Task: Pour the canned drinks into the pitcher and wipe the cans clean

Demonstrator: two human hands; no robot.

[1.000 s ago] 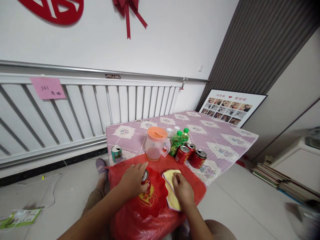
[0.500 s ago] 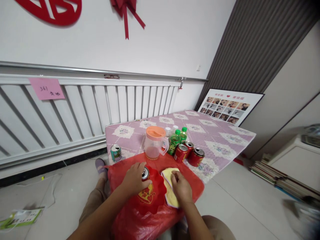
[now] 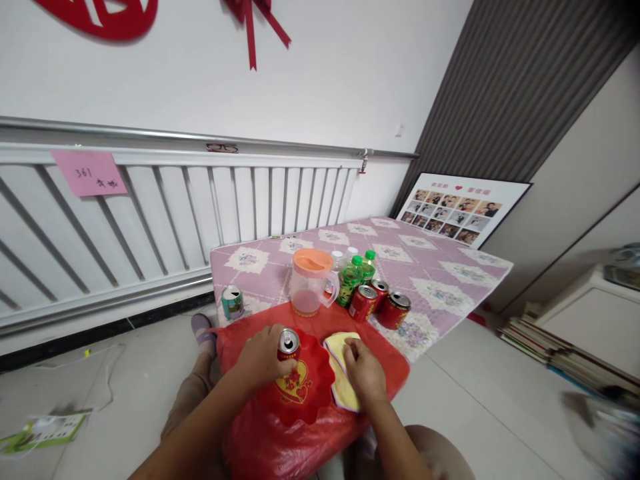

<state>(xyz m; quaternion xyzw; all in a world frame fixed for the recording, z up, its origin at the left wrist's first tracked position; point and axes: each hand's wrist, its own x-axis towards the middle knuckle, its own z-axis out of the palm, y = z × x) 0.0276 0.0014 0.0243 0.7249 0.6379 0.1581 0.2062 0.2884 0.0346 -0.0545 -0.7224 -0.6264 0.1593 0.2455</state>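
My left hand [image 3: 261,359] is curled around a red drink can [image 3: 289,345] with an opened top, its thumb across the front. The can is upright over a red scalloped plate [image 3: 313,400] bearing a yellow heart print; whether its base touches the plate is hidden. Beside the plate's right edge lies a folded yellow cloth [image 3: 340,390] with a pale trim. My right hand [image 3: 366,372] rests on this cloth with its fingers closed on the upper part. Red plastic sheeting [image 3: 320,437] spreads under the plate and cloth.
Behind the plate stands a clear jug [image 3: 306,293] with an orange lid. To its right are green-capped bottles [image 3: 350,280], white-capped bottles and several red cans [image 3: 395,311]. A teal can [image 3: 233,303] sits at the left edge of the patterned tablecloth [image 3: 435,293]. A radiator [image 3: 240,207] lines the wall.
My left hand has turned slightly and shifted left, so more of the red can shows. My right hand remains on the cloth. The view has tilted down a little.
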